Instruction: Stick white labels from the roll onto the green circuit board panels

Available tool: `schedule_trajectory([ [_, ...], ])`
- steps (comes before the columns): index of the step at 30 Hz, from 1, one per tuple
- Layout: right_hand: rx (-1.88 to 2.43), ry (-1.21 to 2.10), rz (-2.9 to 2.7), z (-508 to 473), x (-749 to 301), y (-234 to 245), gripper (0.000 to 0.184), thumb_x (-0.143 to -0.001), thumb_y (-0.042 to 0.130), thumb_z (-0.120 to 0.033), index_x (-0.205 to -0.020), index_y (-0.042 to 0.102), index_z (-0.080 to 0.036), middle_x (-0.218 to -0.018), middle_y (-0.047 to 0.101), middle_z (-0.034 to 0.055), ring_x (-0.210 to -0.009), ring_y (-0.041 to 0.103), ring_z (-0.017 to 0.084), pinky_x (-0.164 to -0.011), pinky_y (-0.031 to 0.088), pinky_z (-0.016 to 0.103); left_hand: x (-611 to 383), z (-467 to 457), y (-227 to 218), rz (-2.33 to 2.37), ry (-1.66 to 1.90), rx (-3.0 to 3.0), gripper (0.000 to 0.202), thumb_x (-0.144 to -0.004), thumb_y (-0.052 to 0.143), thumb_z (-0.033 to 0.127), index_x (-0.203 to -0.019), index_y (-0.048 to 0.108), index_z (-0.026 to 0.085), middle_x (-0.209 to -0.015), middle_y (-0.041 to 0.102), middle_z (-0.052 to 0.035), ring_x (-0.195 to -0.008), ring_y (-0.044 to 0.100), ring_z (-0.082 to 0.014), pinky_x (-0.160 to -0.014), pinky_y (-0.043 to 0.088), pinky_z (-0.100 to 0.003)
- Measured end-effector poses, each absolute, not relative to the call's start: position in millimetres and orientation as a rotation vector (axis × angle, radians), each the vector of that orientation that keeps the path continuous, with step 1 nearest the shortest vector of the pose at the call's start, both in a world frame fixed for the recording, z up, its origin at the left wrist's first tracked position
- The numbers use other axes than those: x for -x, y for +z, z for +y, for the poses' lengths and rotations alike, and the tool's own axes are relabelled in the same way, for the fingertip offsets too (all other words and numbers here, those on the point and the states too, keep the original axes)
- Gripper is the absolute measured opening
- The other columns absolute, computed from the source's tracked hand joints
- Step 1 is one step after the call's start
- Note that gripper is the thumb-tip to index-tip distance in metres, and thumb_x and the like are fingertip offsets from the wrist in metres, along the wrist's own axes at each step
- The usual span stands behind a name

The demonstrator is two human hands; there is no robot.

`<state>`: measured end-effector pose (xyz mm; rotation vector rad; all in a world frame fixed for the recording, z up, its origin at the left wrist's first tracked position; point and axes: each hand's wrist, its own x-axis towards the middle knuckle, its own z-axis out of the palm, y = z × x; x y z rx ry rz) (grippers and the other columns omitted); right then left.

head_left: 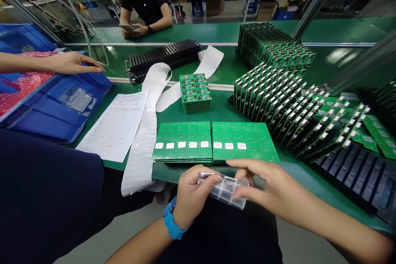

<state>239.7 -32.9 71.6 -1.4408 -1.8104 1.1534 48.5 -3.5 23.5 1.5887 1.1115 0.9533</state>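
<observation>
My left hand is closed around a sheet of white labels and a slim metal tool, held just below the table's front edge. My right hand pinches the right end of the same label sheet, fingers pressed together. Right in front of the hands lie two flat green circuit board panels, the left panel with a row of several white labels, the right panel with three. A small stack of green boards sits further back.
Racks of upright green boards fill the right side, with black slotted trays beneath. A printed paper sheet and white backing strip lie left. A neighbour's hand rests over a blue bin. Another person sits opposite.
</observation>
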Motion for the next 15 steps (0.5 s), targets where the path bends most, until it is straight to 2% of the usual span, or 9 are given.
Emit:
schedule_trajectory([
  [2, 1.441, 1.142, -1.804, -33.2, -243.0, 72.9, 0.030, -0.079, 0.068, -0.023, -0.107, 0.057, -0.025, -0.084, 0.058, -0.0006, -0.073, 0.055, 0.015, -0.068, 0.046, 0.027, -48.3, -3.3, 22.7, 1.071, 0.986, -1.606, 0.011, -0.078, 0.064, 0.025, -0.072, 0.070, 0.018, -0.064, 0.063, -0.0006, -0.056, 0.054, -0.0113, -0.052, 0.041, -0.020],
  [5, 1.415, 1.065, -1.859, -34.7, -244.1, 71.4, 0.008, -0.088, 0.057, -0.020, -0.094, 0.060, -0.023, -0.085, 0.057, 0.0013, -0.077, 0.055, 0.016, -0.067, 0.046, 0.028, -48.2, -3.8, 22.1, 0.994, 1.042, -1.674, 0.007, -0.079, 0.064, 0.021, -0.078, 0.071, 0.020, -0.064, 0.061, 0.0004, -0.056, 0.053, -0.0101, -0.052, 0.041, -0.019],
  [8, 1.376, 0.830, -1.929, -39.0, -241.2, 64.4, 0.011, -0.090, 0.051, -0.017, -0.088, 0.061, -0.022, -0.081, 0.056, 0.0028, -0.076, 0.054, 0.017, -0.065, 0.044, 0.031, -49.4, -4.8, 23.0, 0.963, 1.080, -1.730, 0.008, -0.079, 0.063, 0.018, -0.081, 0.071, 0.020, -0.065, 0.060, 0.0003, -0.056, 0.052, -0.0100, -0.051, 0.040, -0.019],
  [10, 1.337, 0.644, -1.963, -43.3, -238.5, 57.4, 0.013, -0.090, 0.050, -0.015, -0.094, 0.060, -0.021, -0.081, 0.056, 0.0038, -0.076, 0.052, 0.018, -0.064, 0.044, 0.032, -50.8, -5.5, 24.2, 0.989, 1.086, -1.749, 0.008, -0.079, 0.063, 0.017, -0.079, 0.070, 0.019, -0.064, 0.061, 0.0007, -0.057, 0.053, -0.0097, -0.052, 0.040, -0.019],
  [13, 1.270, 0.466, -2.011, -49.4, -235.0, 48.4, 0.020, -0.089, 0.050, -0.010, -0.104, 0.059, -0.020, -0.082, 0.058, 0.0050, -0.075, 0.051, 0.019, -0.065, 0.044, 0.034, -53.3, -6.3, 25.3, 1.116, 1.070, -1.715, 0.008, -0.077, 0.065, 0.018, -0.069, 0.068, 0.018, -0.060, 0.059, 0.0020, -0.055, 0.053, -0.0091, -0.051, 0.039, -0.018],
  [15, 1.203, 0.422, -2.008, -50.9, -234.8, 47.9, 0.023, -0.088, 0.050, -0.009, -0.107, 0.059, -0.020, -0.081, 0.058, 0.0051, -0.074, 0.051, 0.019, -0.064, 0.044, 0.034, -54.3, -6.6, 24.8, 1.206, 1.054, -1.667, 0.016, -0.074, 0.067, 0.020, -0.059, 0.063, 0.016, -0.054, 0.055, 0.0031, -0.050, 0.050, -0.0085, -0.048, 0.038, -0.018],
])
